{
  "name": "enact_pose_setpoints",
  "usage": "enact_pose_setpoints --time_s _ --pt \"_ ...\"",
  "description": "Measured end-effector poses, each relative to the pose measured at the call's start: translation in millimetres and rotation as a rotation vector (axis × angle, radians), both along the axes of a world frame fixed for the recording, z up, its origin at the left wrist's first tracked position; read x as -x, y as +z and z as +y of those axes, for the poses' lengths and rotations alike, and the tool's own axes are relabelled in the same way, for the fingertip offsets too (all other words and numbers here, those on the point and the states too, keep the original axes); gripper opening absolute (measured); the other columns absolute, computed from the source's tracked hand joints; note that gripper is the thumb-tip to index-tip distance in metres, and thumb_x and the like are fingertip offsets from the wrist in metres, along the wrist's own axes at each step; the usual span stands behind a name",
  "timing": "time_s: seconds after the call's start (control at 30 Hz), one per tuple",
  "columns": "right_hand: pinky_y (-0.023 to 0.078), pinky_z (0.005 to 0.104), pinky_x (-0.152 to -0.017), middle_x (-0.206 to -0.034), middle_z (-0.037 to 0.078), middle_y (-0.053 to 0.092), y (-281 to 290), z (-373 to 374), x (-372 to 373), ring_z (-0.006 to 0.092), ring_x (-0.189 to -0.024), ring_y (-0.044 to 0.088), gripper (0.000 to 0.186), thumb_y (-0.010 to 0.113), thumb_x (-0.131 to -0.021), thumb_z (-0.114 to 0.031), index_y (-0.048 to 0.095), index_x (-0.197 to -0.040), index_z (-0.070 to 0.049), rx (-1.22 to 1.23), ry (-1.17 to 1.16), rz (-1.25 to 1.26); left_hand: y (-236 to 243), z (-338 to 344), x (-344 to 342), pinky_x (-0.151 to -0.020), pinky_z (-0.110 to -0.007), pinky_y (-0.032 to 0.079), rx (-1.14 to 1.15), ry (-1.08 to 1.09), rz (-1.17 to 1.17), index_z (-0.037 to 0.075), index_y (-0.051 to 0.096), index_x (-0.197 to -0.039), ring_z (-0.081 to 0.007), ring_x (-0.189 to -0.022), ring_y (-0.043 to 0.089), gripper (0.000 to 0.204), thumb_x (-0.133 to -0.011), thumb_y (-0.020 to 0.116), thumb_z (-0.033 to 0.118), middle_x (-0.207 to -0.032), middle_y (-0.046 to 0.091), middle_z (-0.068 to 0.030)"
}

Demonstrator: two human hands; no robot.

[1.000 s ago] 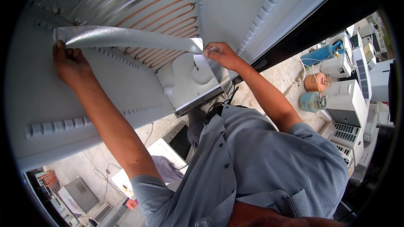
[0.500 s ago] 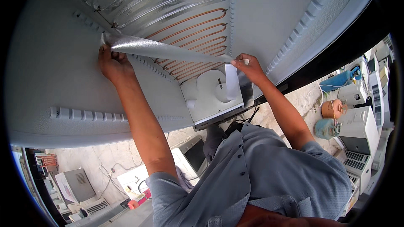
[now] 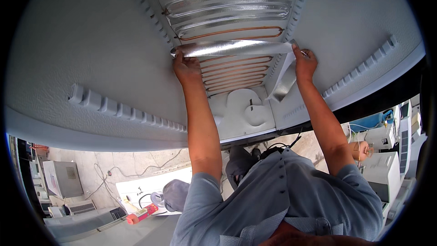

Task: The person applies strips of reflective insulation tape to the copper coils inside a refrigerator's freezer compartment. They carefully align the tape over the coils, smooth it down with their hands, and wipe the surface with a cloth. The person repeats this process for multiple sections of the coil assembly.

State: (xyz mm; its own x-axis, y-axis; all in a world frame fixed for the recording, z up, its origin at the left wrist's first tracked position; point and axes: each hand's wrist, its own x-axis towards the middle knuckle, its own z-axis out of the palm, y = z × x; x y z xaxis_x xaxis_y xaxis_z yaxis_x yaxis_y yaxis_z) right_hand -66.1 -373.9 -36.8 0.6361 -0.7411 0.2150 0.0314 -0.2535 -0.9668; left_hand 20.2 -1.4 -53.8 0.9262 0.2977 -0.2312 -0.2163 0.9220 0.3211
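Foil tape (image 3: 232, 48) stretches as a shiny, faintly crinkled strip across the back wall of a fridge cabinet, held taut between both hands and lying over the copper tubing (image 3: 234, 70). The left hand (image 3: 185, 67) pinches its left end against the wall, fingers closed on it. The right hand (image 3: 304, 61) grips the right end, and from there a loose tail of tape (image 3: 286, 82) hangs down, curled and unstuck.

Judging by how things lie, the work is partly done. Above the strip the wall is already covered in foil (image 3: 227, 0), pressed into ridges that follow the tube runs beneath, with one copper loop showing at its lower edge. Below the strip several copper runs are bare, so a few more bands seem left to lay. Whether the strip itself is pressed down yet I cannot tell.

The liner (image 3: 91, 50) is white plastic with a fine pebbled grain, and ribbed shelf rails (image 3: 123, 111) run along its side walls. Under the tubing sits a smooth moulded white panel (image 3: 248, 111) with rounded bulges and a small slot.
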Motion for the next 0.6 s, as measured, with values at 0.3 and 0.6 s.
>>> enact_pose_setpoints --time_s 0.3,0.6 --pt "0.046 0.0272 -0.068 -0.079 0.001 0.062 -16.0 -3.0 -11.5 0.0103 -0.072 0.053 0.027 0.085 -0.08 -0.018 0.063 -0.081 -0.002 -0.039 -0.028 -0.193 -58.1 -17.6 -54.2 -0.067 -0.028 0.039 0.176 -0.057 0.129 0.019 0.066 -0.093 -0.0088 -0.073 0.048 0.01 -0.099 0.068 0.026 -0.083 0.059 0.0085" --pt "0.049 0.0281 -0.076 -0.088 0.005 0.066 -22.5 4.0 -35.7 0.0145 -0.082 0.059 0.035 0.088 -0.079 -0.024 0.066 -0.087 0.001 -0.07 -0.1 -0.172 -43.6 -20.9 -63.8 -0.07 -0.031 0.04 0.161 -0.015 0.072 0.019 0.064 -0.089 -0.0106 -0.08 0.051 0.014 -0.095 0.072 0.029 -0.085 0.059 0.0075"
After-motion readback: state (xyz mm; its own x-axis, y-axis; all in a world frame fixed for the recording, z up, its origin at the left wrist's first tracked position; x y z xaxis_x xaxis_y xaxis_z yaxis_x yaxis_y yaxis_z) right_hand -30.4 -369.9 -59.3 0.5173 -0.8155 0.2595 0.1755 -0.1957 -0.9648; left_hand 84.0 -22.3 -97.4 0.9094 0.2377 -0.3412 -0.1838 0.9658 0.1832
